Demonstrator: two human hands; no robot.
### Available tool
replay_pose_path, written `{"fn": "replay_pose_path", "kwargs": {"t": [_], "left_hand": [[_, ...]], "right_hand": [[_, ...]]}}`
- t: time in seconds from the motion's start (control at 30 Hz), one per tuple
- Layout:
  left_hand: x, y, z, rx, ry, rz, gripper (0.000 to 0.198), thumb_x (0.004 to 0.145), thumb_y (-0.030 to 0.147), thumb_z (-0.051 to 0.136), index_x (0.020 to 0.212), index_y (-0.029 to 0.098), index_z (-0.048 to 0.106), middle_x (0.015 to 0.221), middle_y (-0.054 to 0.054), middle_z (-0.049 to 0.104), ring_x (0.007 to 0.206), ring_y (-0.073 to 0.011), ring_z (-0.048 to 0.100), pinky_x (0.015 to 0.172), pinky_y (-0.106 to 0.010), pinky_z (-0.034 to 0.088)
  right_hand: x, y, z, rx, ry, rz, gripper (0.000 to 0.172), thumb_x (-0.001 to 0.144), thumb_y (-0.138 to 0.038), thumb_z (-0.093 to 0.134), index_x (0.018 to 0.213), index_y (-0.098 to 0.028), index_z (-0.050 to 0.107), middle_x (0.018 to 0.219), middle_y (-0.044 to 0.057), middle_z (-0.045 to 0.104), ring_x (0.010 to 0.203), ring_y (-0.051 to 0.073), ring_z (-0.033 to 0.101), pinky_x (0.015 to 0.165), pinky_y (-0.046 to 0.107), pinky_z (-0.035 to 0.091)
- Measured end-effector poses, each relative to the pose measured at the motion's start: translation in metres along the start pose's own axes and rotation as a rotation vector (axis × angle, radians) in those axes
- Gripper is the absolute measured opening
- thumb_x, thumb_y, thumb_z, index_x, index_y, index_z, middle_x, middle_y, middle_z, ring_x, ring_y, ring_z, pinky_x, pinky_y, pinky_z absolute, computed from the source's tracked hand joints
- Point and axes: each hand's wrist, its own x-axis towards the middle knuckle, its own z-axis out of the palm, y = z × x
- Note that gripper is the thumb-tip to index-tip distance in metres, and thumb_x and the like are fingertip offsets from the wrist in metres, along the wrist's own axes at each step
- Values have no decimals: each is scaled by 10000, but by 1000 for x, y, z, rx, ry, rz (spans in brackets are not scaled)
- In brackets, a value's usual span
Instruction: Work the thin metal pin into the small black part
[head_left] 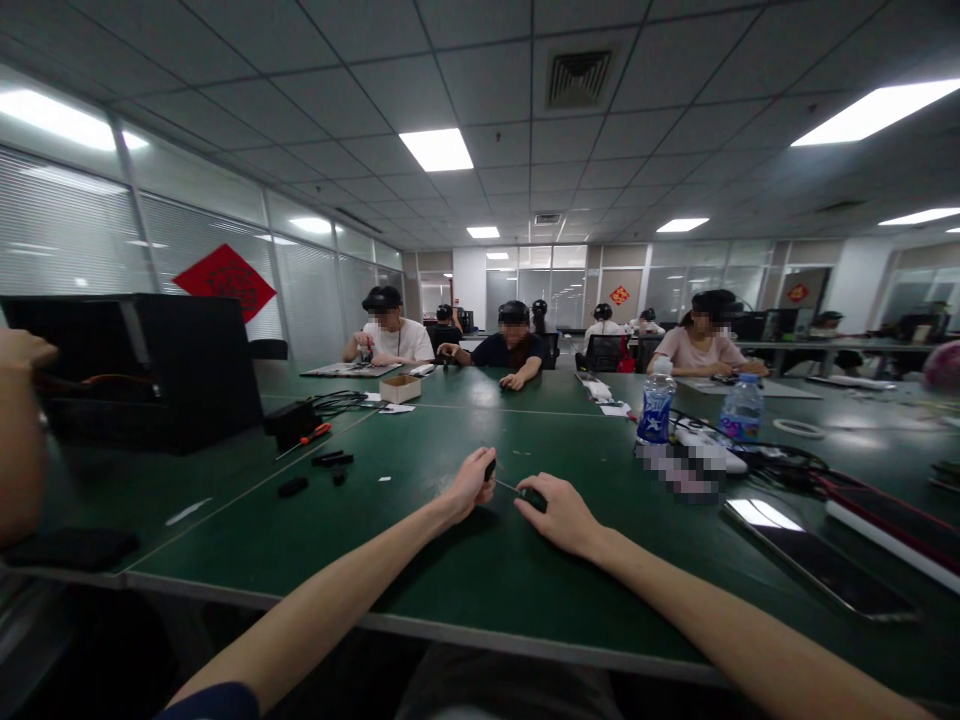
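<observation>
My left hand (pixel 472 485) is closed in a fist above the green table, and a small black part (pixel 490 470) sticks out by its thumb. Most of that part is hidden in the fingers. My right hand (pixel 562 510) rests low over the table, its fingers curled round the dark handle of what looks like a screwdriver (pixel 533 497). A thin metal shaft runs from this handle toward the left fist. Whether its tip touches the black part I cannot tell.
Several small black pieces (pixel 332 460) and an orange-handled screwdriver (pixel 315 434) lie to the left, near a large black case (pixel 202 375). On the right are a phone (pixel 821 560), two bottles (pixel 655 405) and cables. Co-workers (pixel 514 345) sit opposite; another person's arm (pixel 21 440) shows far left.
</observation>
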Motion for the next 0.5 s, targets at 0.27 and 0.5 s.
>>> {"fn": "replay_pose_path", "kwargs": {"t": [0.27, 0.5], "left_hand": [[-2, 1, 0, 126, 15, 53, 397, 785, 607, 461, 815, 217, 390, 561, 71, 349, 379, -52, 273, 365, -161, 159], [-3, 0, 0, 209, 18, 85, 395, 810, 607, 411, 809, 214, 379, 595, 59, 374, 412, -60, 294, 374, -164, 190]], "right_hand": [[1, -3, 1, -12, -3, 45, 241, 853, -376, 525, 933, -177, 634, 900, 71, 614, 813, 190, 559, 744, 293, 416], [-1, -7, -2, 7, -80, -32, 282, 888, -362, 464, 1090, -209, 590, 972, 47, 650, 861, 192, 598, 768, 282, 416]]}}
